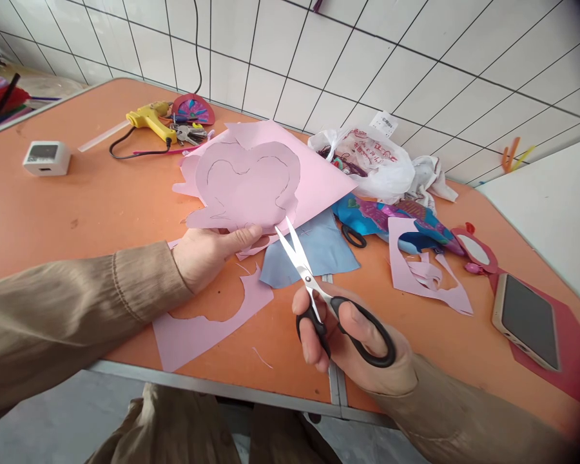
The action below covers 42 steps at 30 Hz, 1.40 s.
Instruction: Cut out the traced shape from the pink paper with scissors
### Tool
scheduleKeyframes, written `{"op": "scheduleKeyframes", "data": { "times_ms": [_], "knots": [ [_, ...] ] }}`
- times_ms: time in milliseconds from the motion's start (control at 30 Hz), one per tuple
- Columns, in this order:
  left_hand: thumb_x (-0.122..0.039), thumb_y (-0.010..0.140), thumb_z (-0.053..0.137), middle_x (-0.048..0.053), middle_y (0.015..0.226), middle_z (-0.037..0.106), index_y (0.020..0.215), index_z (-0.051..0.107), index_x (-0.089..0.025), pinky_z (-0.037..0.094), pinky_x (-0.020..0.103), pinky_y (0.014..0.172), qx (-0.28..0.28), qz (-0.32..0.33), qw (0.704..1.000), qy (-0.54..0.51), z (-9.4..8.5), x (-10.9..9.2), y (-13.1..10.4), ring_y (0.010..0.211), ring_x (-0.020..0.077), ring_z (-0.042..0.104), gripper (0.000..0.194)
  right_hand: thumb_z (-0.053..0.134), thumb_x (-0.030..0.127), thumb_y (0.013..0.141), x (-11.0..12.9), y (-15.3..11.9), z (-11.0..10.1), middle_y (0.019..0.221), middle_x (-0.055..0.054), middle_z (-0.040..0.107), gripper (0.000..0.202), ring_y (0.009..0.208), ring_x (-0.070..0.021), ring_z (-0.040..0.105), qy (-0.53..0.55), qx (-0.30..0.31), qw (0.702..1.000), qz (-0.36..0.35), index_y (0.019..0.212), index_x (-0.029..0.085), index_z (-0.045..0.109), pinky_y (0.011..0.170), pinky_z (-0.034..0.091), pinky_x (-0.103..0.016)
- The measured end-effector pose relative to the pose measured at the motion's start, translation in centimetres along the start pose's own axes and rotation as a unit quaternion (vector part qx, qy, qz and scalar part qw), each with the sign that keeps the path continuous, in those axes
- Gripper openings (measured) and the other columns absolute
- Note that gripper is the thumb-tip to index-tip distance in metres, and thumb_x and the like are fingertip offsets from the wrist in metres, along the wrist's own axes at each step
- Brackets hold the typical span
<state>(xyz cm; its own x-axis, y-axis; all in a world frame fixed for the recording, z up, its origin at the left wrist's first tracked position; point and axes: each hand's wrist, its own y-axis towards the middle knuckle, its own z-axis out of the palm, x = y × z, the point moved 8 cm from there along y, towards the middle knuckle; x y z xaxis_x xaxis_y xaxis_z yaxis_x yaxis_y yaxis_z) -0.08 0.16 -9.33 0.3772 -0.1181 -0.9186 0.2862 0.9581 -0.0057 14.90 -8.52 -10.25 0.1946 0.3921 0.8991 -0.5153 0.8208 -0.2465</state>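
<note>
My left hand (217, 251) pinches the lower edge of a pink sheet (251, 183), thumb on top. The sheet bears a pencilled curved outline and has a partly cut, rounded edge. Black-handled scissors (308, 279) are in my right hand (357, 341), thumb and fingers through the loops. Their blades are slightly apart, with the tips at the sheet's lower right edge, just right of my left thumb. Larger pink paper (326, 183) lies behind the held sheet. Below my left hand is a pink offcut (198, 338) on the orange table (101, 225); blue paper (319, 251) lies beyond the scissors.
A yellow glue gun (152, 121), keys (188, 133) and a white box (47, 158) stand at the back left. Toward the right are a plastic bag (377, 161), pink scraps (428, 277), a round mirror (476, 250) and a phone (529, 322). A tiled wall rises behind.
</note>
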Motion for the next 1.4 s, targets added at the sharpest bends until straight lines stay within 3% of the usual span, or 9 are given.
{"op": "scheduleKeyframes", "data": {
  "times_ms": [167,333,633,900,1100,1200,1400],
  "knots": [
    [-0.034,0.079,0.08,0.011,0.107,0.077,0.096,0.08,-0.016,0.054,0.045,0.096,0.003,0.018,0.999,0.028,-0.2,-0.1,-0.1,0.109,0.0307,0.069,0.025,0.064,0.068,0.083,0.0,0.1,0.0,0.056,-0.003,0.066,0.051,0.042,-0.0106,0.052,0.001,0.0,1.0,0.001,0.095,0.018,0.064,0.044,0.04,-0.02],
    [-0.034,0.077,0.081,0.011,0.105,0.078,0.094,0.08,-0.016,0.054,0.047,0.096,-0.011,-0.011,1.0,-0.002,0.0,0.0,-0.1,0.107,0.0317,0.069,0.025,0.065,0.068,0.082,0.0,0.0,0.0,0.057,-0.003,0.067,0.052,0.043,-0.0118,0.054,-0.008,-0.002,1.0,0.007,0.095,0.017,0.062,0.045,0.04,-0.022],
    [-0.025,0.071,0.084,0.009,0.078,0.073,0.072,0.076,-0.011,0.055,0.043,0.097,-0.032,-0.062,0.992,-0.102,0.1,0.4,-0.2,0.093,0.0262,0.071,0.016,0.067,0.065,0.083,0.0,0.0,0.1,0.061,-0.004,0.07,0.049,0.044,-0.0121,0.056,-0.009,0.013,1.0,-0.008,0.096,0.018,0.063,0.046,0.041,-0.023],
    [-0.024,0.074,0.08,0.011,0.093,0.075,0.086,0.076,-0.012,0.054,0.043,0.099,-0.032,-0.071,0.988,-0.13,0.5,0.5,-0.3,0.103,0.0282,0.07,0.017,0.068,0.064,0.082,0.0,0.0,0.1,0.061,-0.004,0.069,0.049,0.044,-0.0121,0.055,-0.011,0.0,1.0,-0.003,0.095,0.017,0.063,0.048,0.042,-0.024],
    [-0.043,0.076,0.076,0.011,0.086,0.076,0.098,0.075,-0.014,0.058,0.041,0.078,0.009,-0.029,0.992,-0.122,0.3,-0.7,0.2,0.088,0.0313,0.073,0.036,0.07,0.065,0.08,0.2,0.0,0.1,0.06,-0.004,0.069,0.05,0.045,-0.0123,0.055,-0.022,-0.002,1.0,-0.003,0.093,0.017,0.062,0.047,0.041,-0.024],
    [-0.049,0.08,0.071,0.011,0.085,0.076,0.099,0.074,-0.015,0.057,0.043,0.076,0.004,-0.015,0.992,-0.123,-0.1,-1.2,0.3,0.09,0.0342,0.072,0.038,0.069,0.065,0.08,0.3,0.0,0.2,0.06,-0.004,0.069,0.05,0.045,-0.0121,0.055,-0.026,0.003,1.0,-0.008,0.094,0.017,0.061,0.047,0.04,-0.024],
    [-0.039,0.076,0.075,0.01,0.087,0.077,0.106,0.073,-0.014,0.056,0.038,0.068,-0.021,-0.036,0.994,-0.103,-0.5,-1.1,0.2,0.074,0.0265,0.07,0.038,0.069,0.066,0.079,0.2,0.1,0.0,0.061,-0.004,0.069,0.051,0.046,-0.0136,0.057,-0.035,-0.004,0.999,-0.012,0.094,0.017,0.063,0.047,0.04,-0.025]
  ]
}}
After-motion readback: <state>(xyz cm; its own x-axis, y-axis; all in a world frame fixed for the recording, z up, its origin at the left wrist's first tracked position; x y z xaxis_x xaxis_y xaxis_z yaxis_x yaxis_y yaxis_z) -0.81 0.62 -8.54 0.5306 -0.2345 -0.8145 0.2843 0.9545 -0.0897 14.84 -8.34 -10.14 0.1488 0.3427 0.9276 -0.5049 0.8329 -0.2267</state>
